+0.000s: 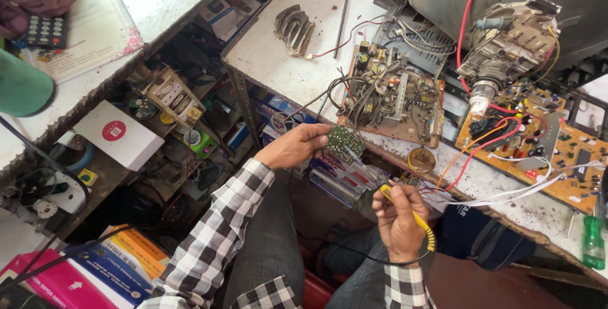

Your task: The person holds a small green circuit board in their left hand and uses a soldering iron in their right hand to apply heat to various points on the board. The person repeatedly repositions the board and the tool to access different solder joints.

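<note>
My left hand holds a small green circuit board by its left edge, just below the workbench's front edge. My right hand grips a yellow-handled soldering iron, whose thin metal tip reaches up to the small board. A black cord runs from the iron's handle down across my lap. Both sleeves are black-and-white check.
On the white workbench lie a brown circuit board, an orange board, an opened television tube with red wires, and a round solder tin. A green bottle stands at right. Cluttered shelves and boxes fill the left.
</note>
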